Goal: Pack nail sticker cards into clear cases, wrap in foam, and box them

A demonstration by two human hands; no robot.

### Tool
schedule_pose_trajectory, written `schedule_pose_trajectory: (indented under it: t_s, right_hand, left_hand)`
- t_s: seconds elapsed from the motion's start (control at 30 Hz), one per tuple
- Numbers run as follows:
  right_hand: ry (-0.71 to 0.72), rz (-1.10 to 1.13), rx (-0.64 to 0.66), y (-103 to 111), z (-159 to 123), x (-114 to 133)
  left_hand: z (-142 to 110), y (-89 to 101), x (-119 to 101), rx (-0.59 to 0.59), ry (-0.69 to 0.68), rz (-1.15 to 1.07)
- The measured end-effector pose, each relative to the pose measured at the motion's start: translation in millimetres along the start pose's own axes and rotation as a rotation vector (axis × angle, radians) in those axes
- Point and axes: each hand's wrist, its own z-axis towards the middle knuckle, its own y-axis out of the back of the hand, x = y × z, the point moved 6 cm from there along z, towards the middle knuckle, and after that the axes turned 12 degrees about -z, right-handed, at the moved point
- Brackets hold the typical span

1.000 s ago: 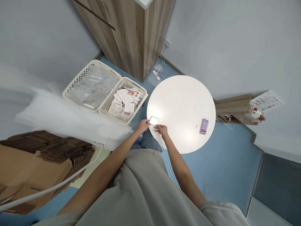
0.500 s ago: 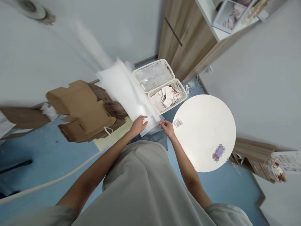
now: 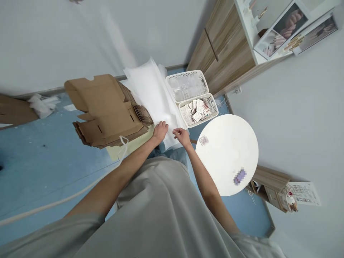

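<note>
A pile of thin white foam sheets (image 3: 150,96) lies in front of me, its near end by my body. My left hand (image 3: 160,131) rests on the sheets near their left edge, back up, fingers side by side and slightly bent. Just right of it, my right hand (image 3: 181,137) is over the sheets' near right part, thumb and forefinger pinched together. Whether a sheet's edge is between those fingertips is too small to make out. Left of the sheets sits a stack of flattened brown cardboard boxes (image 3: 104,104).
Beyond the sheets stand a white basket of clear plastic packs (image 3: 206,84) and a white basket of small printed cards (image 3: 216,107). A round white table (image 3: 225,150) at right bears a small clear packet (image 3: 204,140) and a blurred purple item (image 3: 239,177). A wooden cabinet (image 3: 228,46) stands behind.
My right hand has moved left from the sheets' corner, closer to my left hand. The left hand's fingers, spread before, are now closer together. The whole view has shifted.
</note>
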Motion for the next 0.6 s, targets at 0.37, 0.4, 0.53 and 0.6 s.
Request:
schedule_pose_trajectory:
  t_s: [0.37,0.4,0.53,0.6]
  right_hand:
    - [-0.100,0.002,-0.070,18,-20,-19]
    - [-0.092,-0.021,-0.086,21,-20,-18]
    - [-0.077,-0.188,-0.187,34,-19,-13]
    - [-0.099,-0.260,-0.201,41,-17,-10]
  left_hand:
    - [4,6.2,0,0.124,-0.066,0.119]
    - [2,8.9,-4,0.119,-0.084,0.126]
    - [-13,23.1,-30,0.071,-0.205,0.228]
    - [-25,32.4,-48,0.019,-0.269,0.255]
